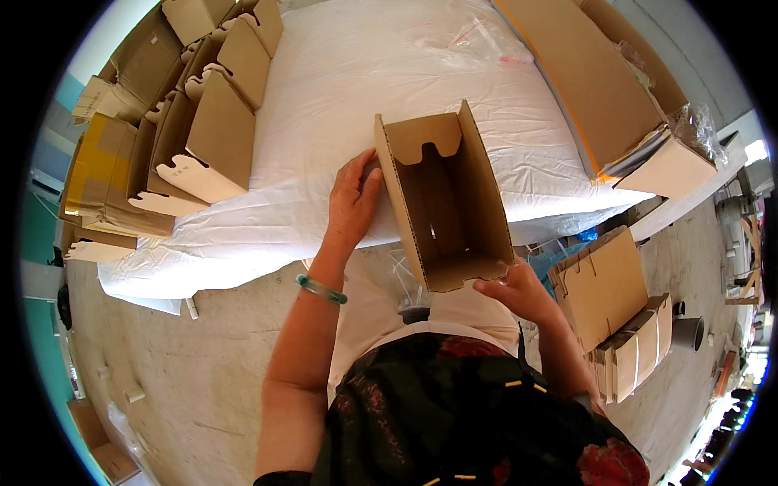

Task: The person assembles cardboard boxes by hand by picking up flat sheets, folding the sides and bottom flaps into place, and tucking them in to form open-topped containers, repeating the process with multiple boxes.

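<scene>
A brown open-topped cardboard box sits at the near edge of the white-covered table in front of me. Its end panel has a notched cut-out, and its inside looks bare. My left hand, with a green bangle on the wrist, lies along the box's left wall with fingers stretched out. At the near right corner, my right hand grips the box, its thumb at the near end panel's edge. The other fingers of that hand are partly hidden.
Several similar cardboard boxes stand grouped at the table's left. Clear plastic bags lie at the far side of the white cloth. A large carton occupies the right. Bundled flat cardboard stands on the floor at right.
</scene>
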Tool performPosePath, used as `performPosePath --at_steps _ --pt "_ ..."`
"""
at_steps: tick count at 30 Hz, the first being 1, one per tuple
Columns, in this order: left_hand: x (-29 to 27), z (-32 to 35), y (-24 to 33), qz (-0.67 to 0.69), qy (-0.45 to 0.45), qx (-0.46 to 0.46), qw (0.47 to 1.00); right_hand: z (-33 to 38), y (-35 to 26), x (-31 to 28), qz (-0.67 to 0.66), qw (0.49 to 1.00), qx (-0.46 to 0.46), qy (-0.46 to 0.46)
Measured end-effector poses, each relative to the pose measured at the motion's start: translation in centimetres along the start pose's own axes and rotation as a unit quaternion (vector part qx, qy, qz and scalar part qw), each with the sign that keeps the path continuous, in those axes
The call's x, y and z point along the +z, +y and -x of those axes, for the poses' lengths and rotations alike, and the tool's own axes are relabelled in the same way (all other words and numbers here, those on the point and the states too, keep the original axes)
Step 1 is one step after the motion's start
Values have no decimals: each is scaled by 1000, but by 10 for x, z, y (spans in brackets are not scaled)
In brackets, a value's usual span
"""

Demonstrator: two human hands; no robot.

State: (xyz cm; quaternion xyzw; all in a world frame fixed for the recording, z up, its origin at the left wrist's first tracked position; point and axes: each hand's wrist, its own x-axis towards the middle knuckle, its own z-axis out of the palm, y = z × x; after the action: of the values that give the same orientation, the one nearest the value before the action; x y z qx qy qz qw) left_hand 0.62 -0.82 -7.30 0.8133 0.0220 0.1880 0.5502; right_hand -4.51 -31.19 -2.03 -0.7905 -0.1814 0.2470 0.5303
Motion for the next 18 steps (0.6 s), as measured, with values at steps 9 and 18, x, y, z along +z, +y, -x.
performPosePath --at_steps 9,18 --pt "-20 9 19 122 -37 -70 989 -70 -30 -7 8 991 -108 81" --pt "-29 -42 30 186 16 -62 980 -61 -15 5 -70 974 -93 193"
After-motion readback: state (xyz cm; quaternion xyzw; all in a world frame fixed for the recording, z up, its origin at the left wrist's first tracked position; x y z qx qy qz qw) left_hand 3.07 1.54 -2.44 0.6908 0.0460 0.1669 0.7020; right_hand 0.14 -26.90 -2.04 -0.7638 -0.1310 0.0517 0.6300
